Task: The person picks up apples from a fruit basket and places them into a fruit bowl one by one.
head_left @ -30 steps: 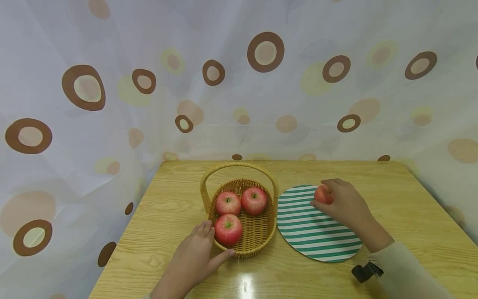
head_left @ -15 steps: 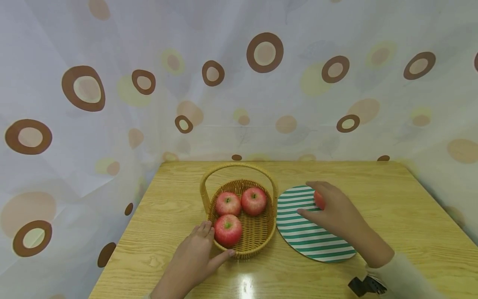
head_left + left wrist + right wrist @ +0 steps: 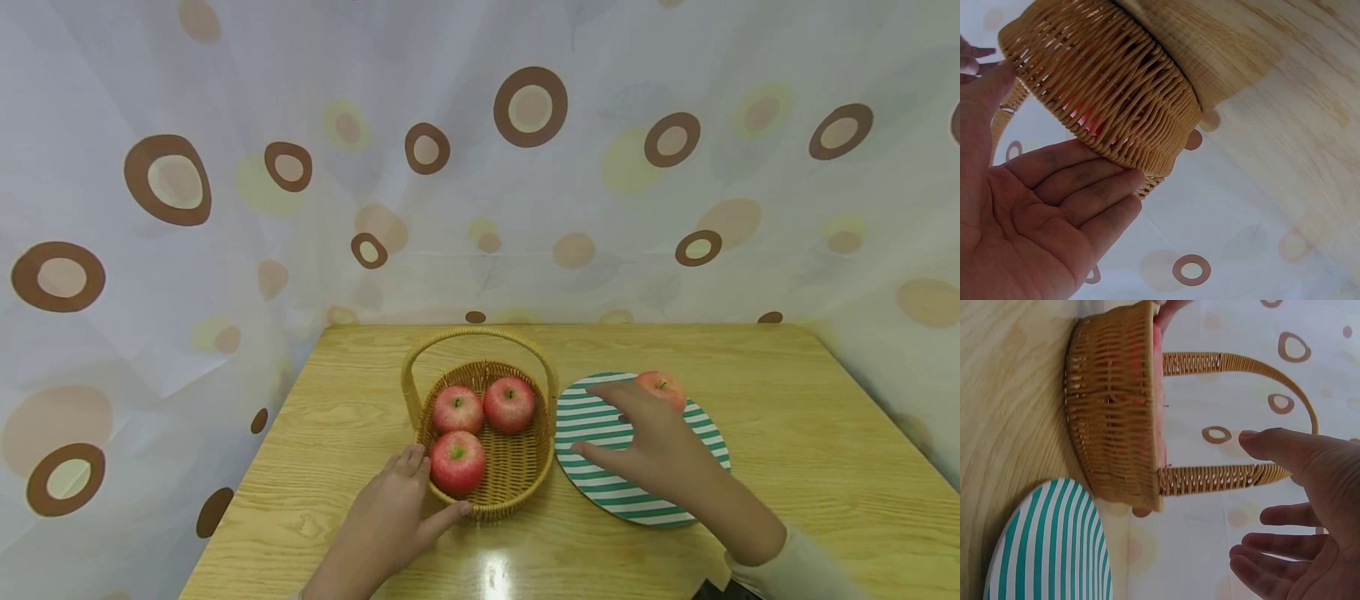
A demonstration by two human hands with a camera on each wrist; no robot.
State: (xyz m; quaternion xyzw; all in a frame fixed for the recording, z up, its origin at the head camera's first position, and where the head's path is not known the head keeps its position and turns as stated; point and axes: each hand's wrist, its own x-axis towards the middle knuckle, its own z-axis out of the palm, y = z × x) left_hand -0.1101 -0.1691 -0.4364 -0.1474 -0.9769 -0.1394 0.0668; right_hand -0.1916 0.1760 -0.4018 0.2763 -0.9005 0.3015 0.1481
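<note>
A wicker basket (image 3: 517, 467) with a tall handle holds three red apples: the back left apple (image 3: 458, 409), the back right apple (image 3: 509, 404) and the front apple (image 3: 457, 462). My left hand (image 3: 386, 521) rests against the basket's near left side, with extended fingers touching the weave in the left wrist view and the thumb by the front rim. Over the round striped mat (image 3: 630, 500) hovers my right hand (image 3: 660, 446), its fingers spread and holding nothing. Just behind it, a fourth apple (image 3: 663, 389) sits at the mat's back edge, partly hidden by the hand.
The wooden table (image 3: 337, 375) carries the basket at its middle and the green-and-white mat close to the basket's right. A patterned cloth (image 3: 450, 283) hangs along the back and both sides. The basket's handle (image 3: 480, 331) arches upright over the apples.
My right hand has let go of the apple, leaving it on the mat, and has moved left and nearer the front with its fingers apart. My left hand stays against the basket.
</note>
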